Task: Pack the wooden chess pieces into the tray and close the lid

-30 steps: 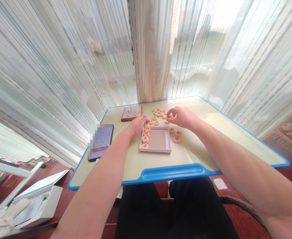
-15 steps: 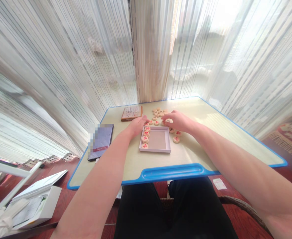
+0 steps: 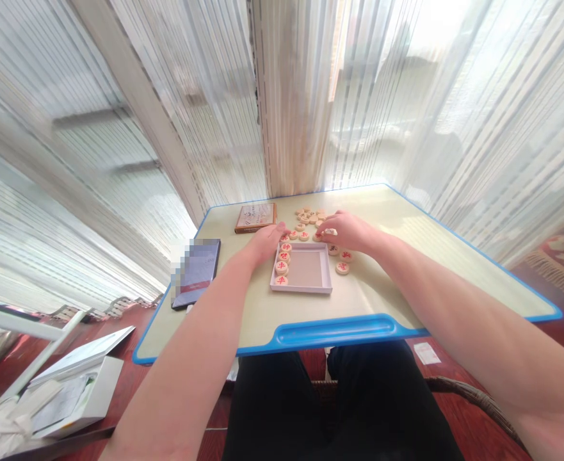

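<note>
An open shallow white box (image 3: pixel 301 289) lies on the table in front of me. Along its left side, red-marked Chinese chess pieces (image 3: pixel 282 267) form a column, some of them overlapping. My left hand (image 3: pixel 268 241) rests at the box's far left corner, fingers stretched out beside a piece (image 3: pixel 285 237) there. Beyond the far right corner, my right hand (image 3: pixel 343 229) curls its fingers down over a piece (image 3: pixel 317 237), with another pale piece partly visible under the palm. More red-marked pieces (image 3: pixel 342 268) lie right of the box.
Several pieces (image 3: pixel 310 216) are heaped behind the box. A brown-edged box lid or book (image 3: pixel 255 218) lies at the far left, and a tablet (image 3: pixel 198 272) near the left edge. The table (image 3: pixel 406 218) has a raised blue rim with a trough (image 3: pixel 334 331) at the front.
My right fingertips have come slightly nearer to me, down onto a piece by the box's far edge. The left hand stays at the corner. The view has shifted a little.
</note>
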Tool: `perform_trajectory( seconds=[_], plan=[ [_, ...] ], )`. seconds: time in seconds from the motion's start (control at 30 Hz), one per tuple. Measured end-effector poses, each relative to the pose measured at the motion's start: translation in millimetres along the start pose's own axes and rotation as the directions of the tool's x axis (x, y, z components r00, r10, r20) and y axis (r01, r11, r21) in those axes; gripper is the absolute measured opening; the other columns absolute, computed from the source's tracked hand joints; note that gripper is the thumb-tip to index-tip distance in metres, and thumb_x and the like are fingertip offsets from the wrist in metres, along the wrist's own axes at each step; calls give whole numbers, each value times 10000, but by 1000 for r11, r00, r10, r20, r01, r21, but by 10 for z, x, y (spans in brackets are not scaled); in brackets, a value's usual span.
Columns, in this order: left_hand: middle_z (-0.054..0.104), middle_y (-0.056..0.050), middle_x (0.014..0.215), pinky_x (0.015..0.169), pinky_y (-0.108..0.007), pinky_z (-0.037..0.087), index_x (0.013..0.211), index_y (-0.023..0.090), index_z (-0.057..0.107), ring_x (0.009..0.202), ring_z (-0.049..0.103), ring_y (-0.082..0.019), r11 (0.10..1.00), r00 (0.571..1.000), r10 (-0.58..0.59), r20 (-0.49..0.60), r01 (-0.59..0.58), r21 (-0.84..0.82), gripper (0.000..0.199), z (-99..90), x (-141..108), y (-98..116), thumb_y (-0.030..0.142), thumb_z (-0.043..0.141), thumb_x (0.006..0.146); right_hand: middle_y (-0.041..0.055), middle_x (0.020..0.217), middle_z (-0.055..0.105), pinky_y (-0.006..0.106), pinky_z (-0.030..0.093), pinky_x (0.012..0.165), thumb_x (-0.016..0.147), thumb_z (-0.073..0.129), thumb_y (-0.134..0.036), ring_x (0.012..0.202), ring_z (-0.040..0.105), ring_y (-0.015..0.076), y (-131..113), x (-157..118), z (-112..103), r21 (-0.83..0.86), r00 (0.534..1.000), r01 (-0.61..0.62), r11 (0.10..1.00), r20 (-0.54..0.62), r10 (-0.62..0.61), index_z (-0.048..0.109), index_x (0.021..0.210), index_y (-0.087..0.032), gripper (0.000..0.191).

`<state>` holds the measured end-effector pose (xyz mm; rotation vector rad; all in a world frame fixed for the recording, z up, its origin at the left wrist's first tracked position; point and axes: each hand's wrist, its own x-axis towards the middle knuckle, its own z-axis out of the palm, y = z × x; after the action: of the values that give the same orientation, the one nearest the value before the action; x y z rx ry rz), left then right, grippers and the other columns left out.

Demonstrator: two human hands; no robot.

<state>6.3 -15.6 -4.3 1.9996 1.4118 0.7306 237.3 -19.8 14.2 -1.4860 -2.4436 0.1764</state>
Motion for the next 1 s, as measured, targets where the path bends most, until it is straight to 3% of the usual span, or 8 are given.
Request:
perform_trajectory(
  seconds=[0.3, 0.67, 0.83, 0.9, 1.0],
  plan=[
    [647, -53, 1199, 1034, -336, 370, 1034, 198, 691, 1195, 511, -241, 1000, 1000, -1, -1, 1, 9, 568, 17, 36, -29, 539, 259, 897, 11, 936, 690, 253, 413, 776, 783, 583, -222, 931, 531, 189, 11, 19, 17, -7, 1000, -7, 1000, 1, 7, 705, 841, -228, 135],
    [645, -63, 1207, 1040, -315, 354, 1079, 170, 688, 1190, 524, -235, 997, 999, 35, 16, -36, 61, 645, 8, 38, -36, 563, 209, 902, 18, 991, 700, 286, 420, 861, 753, 489, -82, 954, 558, 190, 20, 23, -2, 37, 998, 50, 998, -38, -49, 722, 857, -222, 291],
    [626, -71, 1237, 1047, -325, 345, 1103, 174, 679, 1193, 527, -234, 997, 997, 63, 54, -65, 37, 635, -4, 35, -21, 561, 216, 906, 39, 1002, 701, 323, 416, 912, 793, 510, -181, 974, 563, 204, -100, -11, 12, 89, 984, 153, 984, -102, -144, 719, 951, -208, 263],
    [640, -78, 1212, 1037, -329, 356, 1083, 161, 689, 1167, 545, -236, 997, 996, 55, 74, -58, 43, 657, -12, 24, -4, 561, 198, 909, 40, 987, 701, 334, 422, 909, 790, 551, -249, 986, 558, 216, -138, -20, 31, 120, 978, 205, 971, -71, -198, 722, 946, -214, 233],
    [656, -81, 1182, 1025, -323, 367, 1069, 153, 693, 1133, 564, -229, 998, 997, 41, 68, -44, 42, 663, -10, 21, -6, 561, 195, 909, 38, 889, 696, 333, 449, 860, 752, 612, -292, 989, 554, 232, -158, -22, 46, 135, 981, 189, 973, 14, -193, 725, 936, -234, 224]
  ],
)
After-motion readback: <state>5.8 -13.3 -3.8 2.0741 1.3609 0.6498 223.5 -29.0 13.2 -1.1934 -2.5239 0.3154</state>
